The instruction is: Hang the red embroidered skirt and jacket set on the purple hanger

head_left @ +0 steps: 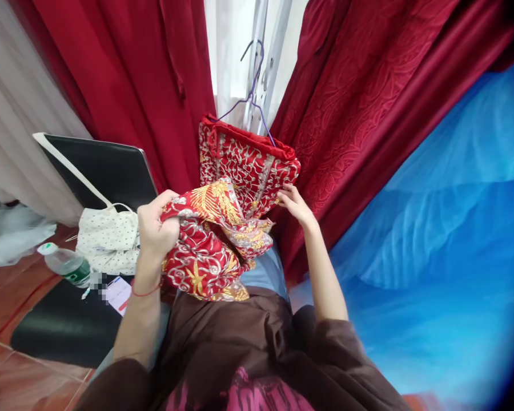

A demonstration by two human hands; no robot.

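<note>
A red embroidered skirt [251, 171] with silver and gold patterns hangs from a purple wire hanger [252, 94] in front of me. My left hand [158, 225] is closed around a bunched fold of its lower part, lifted toward the left above my lap. At the skirt's right edge, my right hand [294, 202] touches the fabric with its fingers stretched out and apart. Gold embroidery shows on the gathered cloth between my hands. Part of the skirt's underside is hidden in the folds.
To my left stands a black chair [98, 171] bearing a dotted white cloth bag [107, 240], a water bottle [68, 265] and a phone [119, 295]. Red curtains [132, 68] hang behind the skirt. Blue sheer fabric [432, 257] spreads on the right.
</note>
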